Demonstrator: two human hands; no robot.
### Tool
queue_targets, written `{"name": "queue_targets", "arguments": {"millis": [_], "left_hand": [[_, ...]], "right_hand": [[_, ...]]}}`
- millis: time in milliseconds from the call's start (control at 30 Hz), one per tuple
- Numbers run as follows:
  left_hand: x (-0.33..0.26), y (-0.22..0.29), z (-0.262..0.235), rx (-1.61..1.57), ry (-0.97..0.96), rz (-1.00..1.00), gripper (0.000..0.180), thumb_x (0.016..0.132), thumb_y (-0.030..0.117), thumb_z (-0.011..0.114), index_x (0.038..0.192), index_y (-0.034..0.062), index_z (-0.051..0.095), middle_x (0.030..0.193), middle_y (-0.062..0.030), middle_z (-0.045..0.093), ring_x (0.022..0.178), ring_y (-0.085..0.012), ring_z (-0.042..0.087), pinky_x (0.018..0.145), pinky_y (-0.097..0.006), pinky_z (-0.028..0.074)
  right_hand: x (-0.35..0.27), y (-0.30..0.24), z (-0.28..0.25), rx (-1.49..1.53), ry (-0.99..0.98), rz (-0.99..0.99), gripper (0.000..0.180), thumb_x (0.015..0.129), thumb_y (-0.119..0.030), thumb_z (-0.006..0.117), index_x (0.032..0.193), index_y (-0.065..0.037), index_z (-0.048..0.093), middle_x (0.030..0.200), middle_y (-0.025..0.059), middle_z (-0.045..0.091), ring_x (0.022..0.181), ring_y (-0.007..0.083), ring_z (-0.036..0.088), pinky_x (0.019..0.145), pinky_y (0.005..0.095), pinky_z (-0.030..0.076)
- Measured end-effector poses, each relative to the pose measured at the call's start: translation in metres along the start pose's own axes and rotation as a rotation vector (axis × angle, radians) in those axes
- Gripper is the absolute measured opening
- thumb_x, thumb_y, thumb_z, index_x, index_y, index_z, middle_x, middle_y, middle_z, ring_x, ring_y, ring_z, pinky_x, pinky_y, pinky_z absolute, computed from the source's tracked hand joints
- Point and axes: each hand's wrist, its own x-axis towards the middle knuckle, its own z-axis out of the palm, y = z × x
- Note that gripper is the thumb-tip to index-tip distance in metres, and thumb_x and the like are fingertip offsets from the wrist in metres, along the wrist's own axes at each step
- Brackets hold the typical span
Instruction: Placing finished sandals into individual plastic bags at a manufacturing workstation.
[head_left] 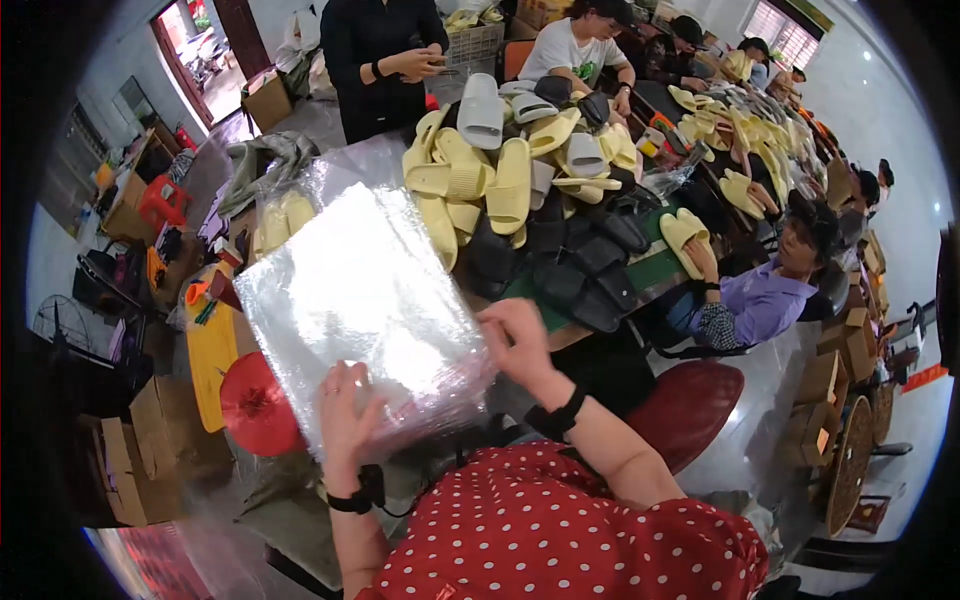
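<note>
A thick stack of shiny clear plastic bags (350,270) lies in front of me, its near right edges loose and layered. My left hand (348,412) rests palm-down on the near left part of the stack, fingers apart and holding nothing. At the right edge of the stack, my right hand (518,340) is bent with finger and thumb closed on the rim of a plastic bag. Just beyond lies a heap of slippers: yellow slippers (510,185), black slippers (580,275) and a pale grey slipper (482,110) on top.
Left of the stack are a red round stool (260,403) and open cardboard boxes (175,430). A red chair seat (685,415) is at my right. Across the table stands a person in black (375,60); a seated person in purple (755,300) holds a yellow slipper (685,240).
</note>
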Motion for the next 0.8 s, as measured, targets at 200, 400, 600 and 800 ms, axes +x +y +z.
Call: {"name": "queue_targets", "arguments": {"millis": [200, 400, 600, 800], "left_hand": [[0.010, -0.003, 0.005, -0.129, -0.065, -0.136, 0.060, 0.072, 0.024, 0.076, 0.127, 0.0080, 0.061, 0.142, -0.0251, 0.049, 0.132, -0.0415, 0.044, 0.110, -0.049, 0.034], [-0.005, -0.007, 0.010, -0.199, 0.015, -0.206, 0.061, 0.070, 0.017, 0.078, 0.129, 0.0102, 0.060, 0.144, -0.0204, 0.047, 0.135, -0.0385, 0.042, 0.112, -0.047, 0.034], [0.013, 0.001, 0.011, -0.210, -0.034, -0.219, 0.060, 0.071, 0.018, 0.078, 0.128, 0.0103, 0.061, 0.145, -0.0193, 0.047, 0.135, -0.0386, 0.042, 0.112, -0.047, 0.035], [0.003, -0.001, 0.009, -0.195, -0.020, -0.236, 0.059, 0.073, 0.022, 0.078, 0.129, 0.0126, 0.060, 0.144, -0.0194, 0.048, 0.136, -0.0380, 0.040, 0.113, -0.046, 0.034]], "right_hand": [[-0.069, 0.252, -0.101, -0.583, 0.160, 0.622, 0.052, 0.075, -0.019, 0.076, 0.122, -0.003, 0.059, 0.118, 0.0192, 0.058, 0.115, 0.0399, 0.052, 0.097, 0.0477, 0.045], [-0.053, 0.327, -0.101, -0.600, -0.070, 0.859, 0.081, 0.066, -0.027, 0.082, 0.136, -0.001, 0.051, 0.129, 0.0218, 0.055, 0.125, 0.0397, 0.049, 0.108, 0.0457, 0.041], [-0.057, 0.352, -0.079, -0.583, 0.092, 0.846, 0.047, 0.077, -0.036, 0.078, 0.096, 0.005, 0.067, 0.108, 0.0230, 0.062, 0.101, 0.0424, 0.062, 0.087, 0.0491, 0.051], [-0.074, 0.300, -0.038, -0.536, -0.056, 1.043, 0.076, 0.076, -0.056, 0.075, 0.114, 0.008, 0.058, 0.118, 0.0270, 0.059, 0.113, 0.0424, 0.057, 0.092, 0.0502, 0.050]]}}
